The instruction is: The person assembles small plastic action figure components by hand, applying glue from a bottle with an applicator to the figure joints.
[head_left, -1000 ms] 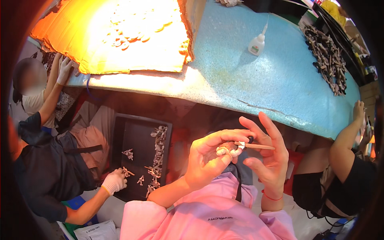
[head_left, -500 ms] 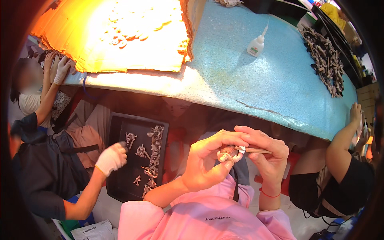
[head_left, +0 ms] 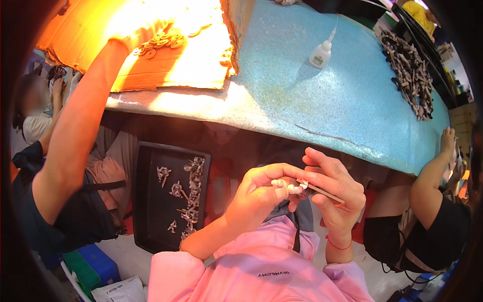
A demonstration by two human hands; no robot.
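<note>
In front of my chest, my left hand (head_left: 259, 196) pinches a small figurine (head_left: 289, 187) with brown and white parts between thumb and fingers. My right hand (head_left: 336, 190) holds a thin wooden stick (head_left: 328, 194) like a pencil. The stick slants, and its upper end meets the figurine or lies just beside it; fingers partly cover the spot. Some of my right fingers extend past the stick toward the table.
A blue table (head_left: 282, 90) carries a white squeeze bottle (head_left: 320, 54) and a pile of figure parts (head_left: 408, 75). Brightly lit cardboard (head_left: 176, 75) holds small rings (head_left: 151, 48). A black tray (head_left: 151, 216) contains figurines. Co-workers sit at both sides; one arm (head_left: 83, 121) reaches onto the cardboard.
The figurine has turned in my left hand. My right hand has tilted the stick downward and raised its fingers. The left co-worker's arm moved from the tray to the cardboard.
</note>
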